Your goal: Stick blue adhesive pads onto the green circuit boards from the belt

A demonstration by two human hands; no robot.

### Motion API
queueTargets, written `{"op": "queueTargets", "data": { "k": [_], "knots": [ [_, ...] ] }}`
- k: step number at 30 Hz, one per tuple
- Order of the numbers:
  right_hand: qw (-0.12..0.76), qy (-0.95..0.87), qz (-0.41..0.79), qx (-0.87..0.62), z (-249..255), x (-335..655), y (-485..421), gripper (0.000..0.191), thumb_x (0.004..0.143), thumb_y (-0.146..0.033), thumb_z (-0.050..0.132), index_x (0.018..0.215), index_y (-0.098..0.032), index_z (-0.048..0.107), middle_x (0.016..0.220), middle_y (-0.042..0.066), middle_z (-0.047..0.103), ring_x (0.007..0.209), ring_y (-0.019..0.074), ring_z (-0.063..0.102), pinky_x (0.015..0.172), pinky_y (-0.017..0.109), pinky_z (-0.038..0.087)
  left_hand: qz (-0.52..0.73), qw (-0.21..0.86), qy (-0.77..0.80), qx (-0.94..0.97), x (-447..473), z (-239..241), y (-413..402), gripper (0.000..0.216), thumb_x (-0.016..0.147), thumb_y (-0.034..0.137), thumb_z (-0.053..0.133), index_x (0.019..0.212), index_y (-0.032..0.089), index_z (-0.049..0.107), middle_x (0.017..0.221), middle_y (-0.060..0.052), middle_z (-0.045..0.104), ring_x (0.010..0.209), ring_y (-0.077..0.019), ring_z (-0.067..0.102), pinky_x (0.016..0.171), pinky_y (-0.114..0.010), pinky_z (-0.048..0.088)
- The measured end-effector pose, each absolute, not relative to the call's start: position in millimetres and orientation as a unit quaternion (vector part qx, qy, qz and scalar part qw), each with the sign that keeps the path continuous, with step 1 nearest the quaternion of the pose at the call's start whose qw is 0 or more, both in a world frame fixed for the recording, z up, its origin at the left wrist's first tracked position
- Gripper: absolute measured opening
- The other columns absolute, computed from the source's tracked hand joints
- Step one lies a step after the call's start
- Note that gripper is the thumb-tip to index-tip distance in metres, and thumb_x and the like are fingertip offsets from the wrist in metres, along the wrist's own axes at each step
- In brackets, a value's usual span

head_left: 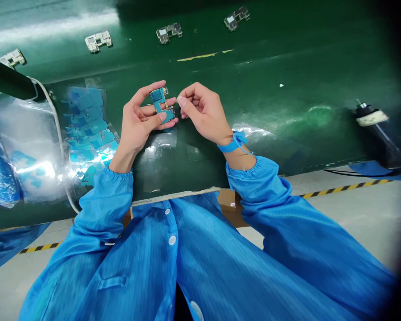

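Blue film pieces [87, 129] lie stacked in clear wrapping on the green worktop [287, 102], left of the hands. Next, the left hand [137, 122] grips a small circuit board [161, 105] above the worktop, thumb across its lower end, fingers [147, 91] behind it. That board is teal-blue, narrow and irregular, with metal parts at its edges. Just right, the right hand [202, 111] has its fingers curled, the tips pinched together close to the board's edge; whether they touch it is unclear.
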State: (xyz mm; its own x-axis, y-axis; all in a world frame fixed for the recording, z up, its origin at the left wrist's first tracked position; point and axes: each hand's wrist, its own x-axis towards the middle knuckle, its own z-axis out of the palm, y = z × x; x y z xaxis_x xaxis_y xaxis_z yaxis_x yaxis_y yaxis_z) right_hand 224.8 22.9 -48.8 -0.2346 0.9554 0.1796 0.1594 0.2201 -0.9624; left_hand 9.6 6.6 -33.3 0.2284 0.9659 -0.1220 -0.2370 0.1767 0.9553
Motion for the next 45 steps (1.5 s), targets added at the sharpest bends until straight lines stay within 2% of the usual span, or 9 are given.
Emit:
{"op": "queueTargets", "data": {
  "k": [8,16,23,26,31,34,37,42,45],
  "knots": [
    [0.435,-0.644,0.496,-0.387,-54.3,212.6,18.9,0.063,0.097,-0.085,0.073,0.092,-0.022,0.069,0.091,0.003,0.064,0.078,0.0169,0.056,0.075,0.037,0.048,0.490,0.631,0.414,0.437,12.6,-32.1,4.7,0.087,0.072,0.044,0.108,0.149,0.030,0.069,0.134,-0.010,0.082,0.135,-0.0349,0.077,0.092,-0.033,0.074],
    [0.428,-0.673,0.457,-0.394,-50.4,203.5,15.5,0.059,0.096,-0.078,0.075,0.084,-0.021,0.068,0.087,0.003,0.061,0.074,0.0167,0.053,0.070,0.036,0.042,0.527,0.646,0.428,0.348,21.6,-35.2,4.0,0.049,0.086,0.051,0.098,0.117,0.016,0.082,0.115,-0.013,0.086,0.097,-0.0285,0.087,0.072,-0.030,0.074],
    [0.347,-0.717,0.394,-0.459,-32.8,193.5,149.4,0.046,0.102,-0.060,0.071,0.079,-0.021,0.065,0.076,0.006,0.063,0.074,0.0224,0.058,0.076,0.040,0.051,0.576,0.613,0.443,0.310,8.4,-26.6,10.4,0.060,0.102,0.051,0.078,0.154,0.026,0.062,0.144,-0.011,0.078,0.083,-0.0220,0.086,0.074,-0.030,0.072],
    [0.249,-0.764,0.191,-0.564,-20.5,160.1,221.5,0.018,0.105,-0.032,0.068,0.099,-0.015,0.073,0.111,0.016,0.071,0.108,0.0320,0.067,0.107,0.050,0.054,0.596,0.586,0.447,0.320,2.9,-25.4,12.7,0.043,0.104,0.043,0.072,0.142,0.022,0.065,0.134,-0.011,0.082,0.080,-0.0194,0.084,0.069,-0.027,0.068],
    [0.102,-0.859,0.149,-0.479,-21.1,72.5,261.7,0.033,0.107,-0.035,0.070,0.133,-0.016,0.073,0.159,0.020,0.054,0.155,0.0428,0.044,0.127,0.065,0.041,0.592,0.580,0.468,0.307,-1.0,-25.2,17.2,0.024,0.102,0.029,0.064,0.124,0.020,0.069,0.106,-0.006,0.085,0.068,-0.0132,0.077,0.064,-0.023,0.061],
    [0.086,-0.856,0.164,-0.483,-26.5,46.7,268.5,0.039,0.092,-0.033,0.088,0.121,-0.012,0.073,0.150,0.021,0.062,0.153,0.0445,0.044,0.130,0.069,0.035,0.589,0.583,0.467,0.309,-4.9,-24.5,19.1,0.019,0.102,0.025,0.062,0.118,0.018,0.070,0.101,-0.007,0.085,0.066,-0.0130,0.076,0.063,-0.023,0.059],
    [0.138,-0.831,0.237,-0.484,-24.5,53.0,272.9,0.031,0.085,-0.021,0.089,0.111,-0.014,0.072,0.124,0.013,0.075,0.124,0.0314,0.064,0.120,0.054,0.050,0.597,0.578,0.464,0.306,-7.9,-25.1,20.1,0.019,0.104,0.023,0.061,0.120,0.017,0.069,0.104,-0.009,0.084,0.067,-0.0132,0.075,0.064,-0.023,0.059],
    [0.386,-0.673,0.493,-0.393,-13.0,91.4,212.7,0.028,0.090,-0.039,0.085,0.104,-0.017,0.075,0.104,0.006,0.077,0.096,0.0190,0.069,0.089,0.032,0.057,0.653,0.526,0.469,0.279,0.3,-36.2,22.4,0.056,0.108,0.028,0.069,0.159,0.026,0.047,0.173,-0.012,0.054,0.119,-0.0179,0.078,0.092,-0.026,0.065],
    [0.412,-0.553,0.623,-0.369,-11.9,113.9,139.2,0.053,0.078,-0.059,0.095,0.105,-0.017,0.076,0.105,0.007,0.077,0.090,0.0172,0.067,0.073,0.028,0.049,0.675,0.516,0.407,0.336,9.5,-45.7,22.6,0.061,0.113,0.042,0.067,0.169,0.031,0.044,0.188,-0.003,0.031,0.168,-0.0221,0.045,0.127,-0.034,0.053]
  ]
}}
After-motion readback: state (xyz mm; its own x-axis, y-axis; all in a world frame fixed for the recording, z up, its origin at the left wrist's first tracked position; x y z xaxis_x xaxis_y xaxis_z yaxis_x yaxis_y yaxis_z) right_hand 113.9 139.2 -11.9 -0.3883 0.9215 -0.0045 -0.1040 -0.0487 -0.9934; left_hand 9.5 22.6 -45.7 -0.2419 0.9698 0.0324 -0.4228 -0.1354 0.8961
